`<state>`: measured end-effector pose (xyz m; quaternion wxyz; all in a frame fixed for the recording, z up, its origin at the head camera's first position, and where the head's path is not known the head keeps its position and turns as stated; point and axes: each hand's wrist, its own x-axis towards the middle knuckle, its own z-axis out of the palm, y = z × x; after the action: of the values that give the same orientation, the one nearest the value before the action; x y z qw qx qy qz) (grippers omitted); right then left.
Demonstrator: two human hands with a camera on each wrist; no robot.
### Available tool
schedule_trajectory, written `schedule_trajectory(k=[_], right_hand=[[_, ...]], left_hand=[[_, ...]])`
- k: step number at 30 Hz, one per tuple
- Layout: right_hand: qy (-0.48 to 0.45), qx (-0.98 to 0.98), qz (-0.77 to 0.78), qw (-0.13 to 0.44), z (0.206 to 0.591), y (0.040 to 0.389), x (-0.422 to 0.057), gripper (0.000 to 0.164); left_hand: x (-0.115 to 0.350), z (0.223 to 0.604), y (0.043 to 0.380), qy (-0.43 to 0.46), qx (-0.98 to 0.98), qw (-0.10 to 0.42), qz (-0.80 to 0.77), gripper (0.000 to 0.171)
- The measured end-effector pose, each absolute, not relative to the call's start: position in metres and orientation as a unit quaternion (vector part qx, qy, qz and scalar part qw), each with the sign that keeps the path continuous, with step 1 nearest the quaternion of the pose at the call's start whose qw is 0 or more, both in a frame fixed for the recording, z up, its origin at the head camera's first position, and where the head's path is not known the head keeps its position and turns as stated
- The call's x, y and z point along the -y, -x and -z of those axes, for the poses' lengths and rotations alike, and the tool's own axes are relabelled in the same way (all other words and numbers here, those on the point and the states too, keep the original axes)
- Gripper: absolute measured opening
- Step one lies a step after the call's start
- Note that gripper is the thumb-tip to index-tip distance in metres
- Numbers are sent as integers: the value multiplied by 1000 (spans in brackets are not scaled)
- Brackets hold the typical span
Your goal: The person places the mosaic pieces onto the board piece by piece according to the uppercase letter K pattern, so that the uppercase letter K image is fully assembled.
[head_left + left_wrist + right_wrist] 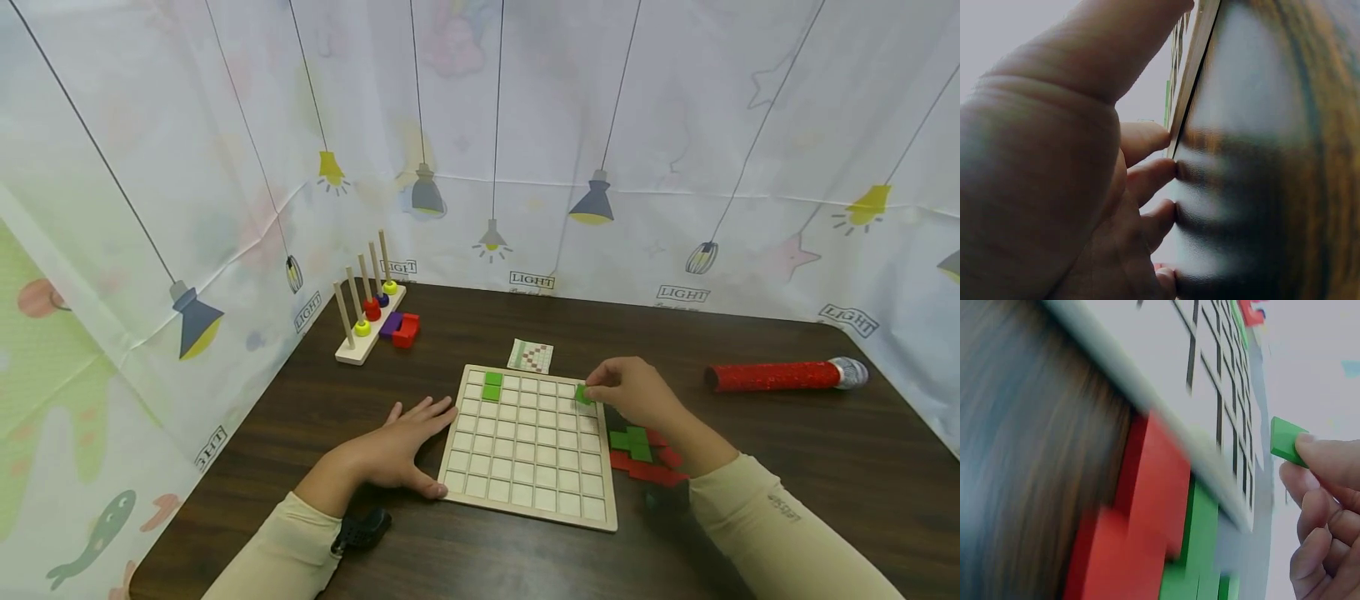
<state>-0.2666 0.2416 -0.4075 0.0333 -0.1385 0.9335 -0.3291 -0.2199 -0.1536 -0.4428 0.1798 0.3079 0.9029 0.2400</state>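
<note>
My right hand [633,392] pinches a green square tile [1286,439] between thumb and finger, over the far right corner of the wooden grid board [525,450]. My left hand [397,450] is spread at the board's left side, its thumb at the near left corner and fingertips on the table. Two green tiles [492,386] sit in cells near the board's far left corner. Beyond the far edge lies a small pattern card [530,356] printed with red and green squares. Loose green tiles [637,443] and red tiles [652,472] are piled against the board's right edge.
A peg stand [360,346] with coloured rings stands at the back left, purple and red blocks [406,331] beside it. On the right lies a red microphone-shaped toy [780,376]. A printed curtain [480,125] hangs behind the dark table [450,554].
</note>
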Motion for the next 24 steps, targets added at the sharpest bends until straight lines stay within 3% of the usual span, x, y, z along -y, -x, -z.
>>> schedule_trajectory(k=[13,24], right_hand=[[196,-907,363,89,408,277,-145,4],[218,-907,346,97,415,278,-113,6]], left_hand=[[158,445,220,-312,-901,177,-244,113],[158,446,222,-316,-903,172,-236,114]])
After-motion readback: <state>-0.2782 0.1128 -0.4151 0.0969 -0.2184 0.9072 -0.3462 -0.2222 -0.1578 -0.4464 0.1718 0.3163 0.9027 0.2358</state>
